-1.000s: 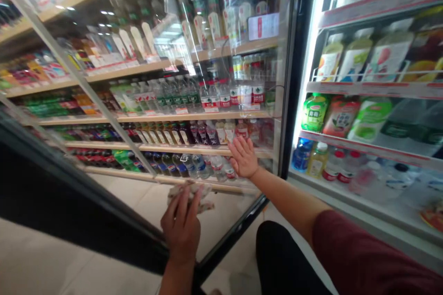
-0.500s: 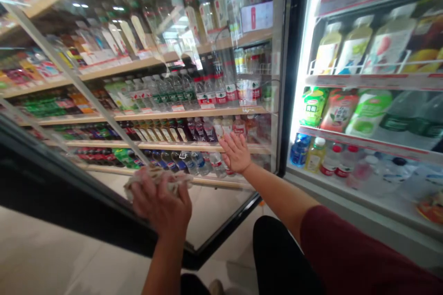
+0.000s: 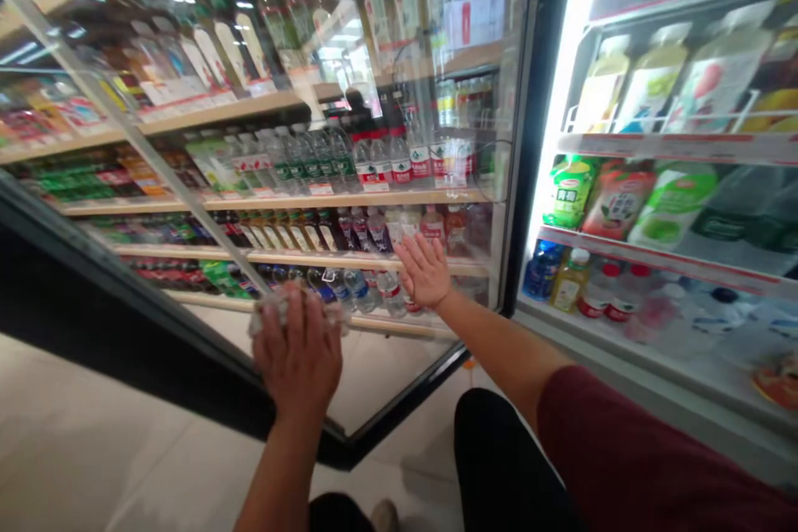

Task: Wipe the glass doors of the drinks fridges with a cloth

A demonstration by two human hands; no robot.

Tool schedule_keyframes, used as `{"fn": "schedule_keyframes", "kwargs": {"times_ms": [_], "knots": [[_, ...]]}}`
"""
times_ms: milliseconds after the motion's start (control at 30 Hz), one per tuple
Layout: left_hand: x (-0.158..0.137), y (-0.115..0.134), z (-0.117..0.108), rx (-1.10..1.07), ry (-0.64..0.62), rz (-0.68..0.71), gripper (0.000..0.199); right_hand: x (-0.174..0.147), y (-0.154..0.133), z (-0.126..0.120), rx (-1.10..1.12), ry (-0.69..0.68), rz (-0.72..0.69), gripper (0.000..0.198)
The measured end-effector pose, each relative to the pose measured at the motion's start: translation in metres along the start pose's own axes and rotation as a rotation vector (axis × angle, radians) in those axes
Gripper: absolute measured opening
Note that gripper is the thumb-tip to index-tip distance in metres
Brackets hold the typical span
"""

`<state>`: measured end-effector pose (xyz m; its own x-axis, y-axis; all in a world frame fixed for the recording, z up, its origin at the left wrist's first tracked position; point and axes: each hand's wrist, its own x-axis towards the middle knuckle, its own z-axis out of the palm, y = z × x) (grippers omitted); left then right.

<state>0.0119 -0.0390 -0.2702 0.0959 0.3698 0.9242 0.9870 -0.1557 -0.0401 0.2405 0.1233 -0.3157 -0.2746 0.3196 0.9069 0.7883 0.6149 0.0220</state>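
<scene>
- The cloth (image 3: 337, 321) is under the left hand (image 3: 298, 362), at the lower left part of the glass door (image 3: 392, 374); its fingers lie over the cloth, close together, probably for keeping it flat against the pane. The thumb I cannot tell.
- The right hand (image 3: 425, 270) is farther right, empty, fingers a little spread and palm towards the glass, perhaps to steady the door.
- The door stands open, so the lit cooler (image 3: 623, 366) shows at right.
- Through the pane, far shelves (image 3: 280, 202) carry bottles in rows.
</scene>
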Motion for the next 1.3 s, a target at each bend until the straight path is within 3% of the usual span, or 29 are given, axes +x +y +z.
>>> {"fn": "schedule_keyframes", "kwargs": {"times_ms": [133,200,267,433,500,667,767,900,967,1067,1133,1200,1300], "knots": [[0.092,-0.008,-0.035,0.070,0.163,-0.071,0.087,-0.001,0.001,0.000,0.007,-0.025,0.014,0.055],[0.118,-0.007,-0.043,0.107,0.207,-0.079,0.089,-0.001,0.002,0.000,0.008,-0.012,0.006,0.056],[0.117,0.000,-0.038,0.102,0.181,-0.051,0.088,-0.002,0.002,0.000,0.008,-0.018,0.011,0.056],[0.083,0.024,-0.023,-0.129,-0.092,-0.137,0.075,-0.001,0.004,-0.003,-0.031,-0.096,0.035,0.057],[0.102,0.027,-0.032,-0.108,-0.113,-0.124,0.080,0.000,0.005,-0.004,-0.048,-0.111,0.041,0.058],[0.169,0.014,-0.045,0.182,0.019,-0.151,0.075,0.000,0.008,-0.002,-0.029,-0.114,0.050,0.062],[0.156,0.023,-0.029,0.117,-0.056,-0.115,0.077,-0.002,0.009,0.000,-0.030,-0.099,0.037,0.062],[0.134,0.041,-0.019,-0.128,-0.296,0.026,0.057,-0.003,0.009,0.003,-0.055,-0.041,0.011,0.062],[0.150,0.037,-0.027,-0.047,-0.292,0.042,0.064,-0.002,0.009,0.003,-0.066,-0.035,0.015,0.062],[0.186,0.019,-0.042,0.166,-0.131,0.014,0.072,0.000,0.007,0.003,-0.066,-0.047,0.032,0.061],[0.195,0.012,-0.043,0.197,-0.042,-0.012,0.074,0.000,0.007,0.004,-0.048,-0.067,0.043,0.060],[0.187,0.014,-0.035,0.099,-0.075,-0.023,0.077,0.001,0.006,0.004,-0.039,-0.085,0.053,0.060],[0.171,0.028,-0.023,-0.104,-0.252,0.050,0.068,0.002,0.005,0.005,-0.039,-0.105,0.065,0.060]]}}
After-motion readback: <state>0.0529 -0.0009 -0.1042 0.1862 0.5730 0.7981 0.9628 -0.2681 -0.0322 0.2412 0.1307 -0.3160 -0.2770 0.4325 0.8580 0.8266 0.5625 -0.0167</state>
